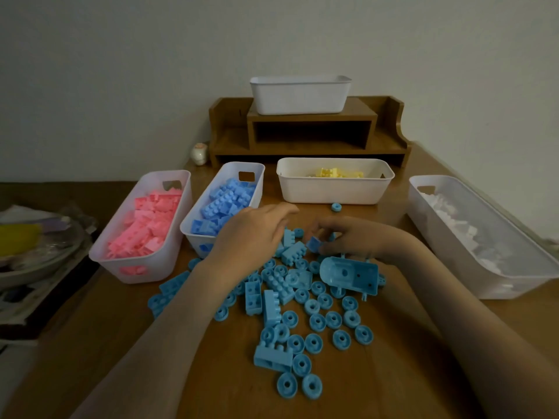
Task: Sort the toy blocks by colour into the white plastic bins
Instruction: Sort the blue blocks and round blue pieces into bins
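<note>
loose blocks (272,358) blue | bins (332,190) white | binned blocks (145,225) pink, blue, yellow, white | table (227,388) brown

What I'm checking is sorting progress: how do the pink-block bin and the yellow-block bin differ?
The pink-block bin holds pink blocks; the yellow-block bin holds yellow blocks. The pink-block bin stands at the left with a short end toward the person; the yellow-block bin lies crosswise at the back, its long side facing. Both are white plastic and stand on the wooden table.
</note>
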